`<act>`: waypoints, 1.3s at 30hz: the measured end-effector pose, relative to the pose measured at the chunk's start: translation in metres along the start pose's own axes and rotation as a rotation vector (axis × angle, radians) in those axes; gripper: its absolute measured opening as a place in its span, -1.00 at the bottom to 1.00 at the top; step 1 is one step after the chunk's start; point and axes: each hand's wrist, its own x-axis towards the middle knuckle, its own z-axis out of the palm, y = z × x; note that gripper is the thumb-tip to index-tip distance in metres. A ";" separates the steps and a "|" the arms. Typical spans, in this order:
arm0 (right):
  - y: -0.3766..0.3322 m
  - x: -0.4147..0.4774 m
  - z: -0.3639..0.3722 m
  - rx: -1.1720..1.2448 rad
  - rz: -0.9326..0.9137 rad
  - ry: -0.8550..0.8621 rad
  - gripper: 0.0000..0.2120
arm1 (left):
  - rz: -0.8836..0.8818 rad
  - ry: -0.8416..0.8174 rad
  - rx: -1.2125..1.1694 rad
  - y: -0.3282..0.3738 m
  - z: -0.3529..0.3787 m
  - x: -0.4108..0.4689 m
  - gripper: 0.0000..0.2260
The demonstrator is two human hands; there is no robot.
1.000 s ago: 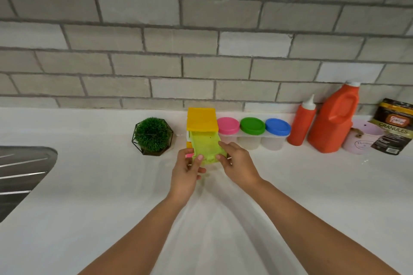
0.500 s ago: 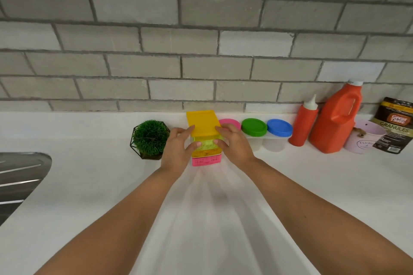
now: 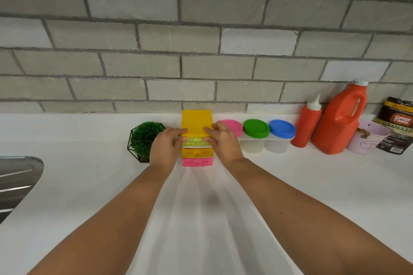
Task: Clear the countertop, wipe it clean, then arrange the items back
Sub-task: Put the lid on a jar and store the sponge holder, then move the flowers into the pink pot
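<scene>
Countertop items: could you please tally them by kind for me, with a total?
Drawer unit: 1
Jars: 3
Red bottles: 2
Plant: 1
Pink pot: 1
Granules bag: 1
Total: 9

Only readable stuff sits right of the orange jug [image 3: 342, 123]: the dark pouch [image 3: 396, 126] says GRANULES in white caps, with an orange logo above reading Great Taste, and the pink pot [image 3: 366, 140] between them shows "FLO", rest too small
</scene>
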 end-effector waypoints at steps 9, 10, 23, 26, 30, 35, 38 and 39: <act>0.000 -0.004 -0.009 -0.205 0.011 -0.093 -0.55 | -0.044 -0.073 0.045 0.005 -0.006 -0.002 -0.72; 0.000 -0.005 -0.011 -0.222 0.013 -0.117 -0.52 | -0.046 -0.098 0.085 0.006 -0.008 -0.003 -0.69; 0.038 -0.075 -0.078 -0.203 0.262 0.002 -0.63 | 0.222 -0.019 0.183 0.085 0.029 -0.026 -0.52; 0.058 -0.104 -0.103 -0.180 0.317 0.079 -0.68 | 0.260 -0.075 0.097 0.114 0.053 -0.036 -0.51; 0.086 -0.147 -0.146 -0.153 0.389 0.168 -0.73 | 0.284 -0.189 -0.029 0.163 0.088 -0.059 -0.57; 0.121 -0.211 -0.204 -0.189 0.465 0.216 -0.73 | 0.320 -0.275 -0.072 0.233 0.139 -0.098 -0.57; 0.144 -0.256 -0.240 -0.210 0.516 0.237 -0.71 | 0.343 -0.309 -0.104 0.275 0.174 -0.127 -0.50; 0.153 -0.272 -0.252 -0.220 0.529 0.245 -0.71 | 0.344 -0.325 -0.116 0.290 0.186 -0.138 -0.54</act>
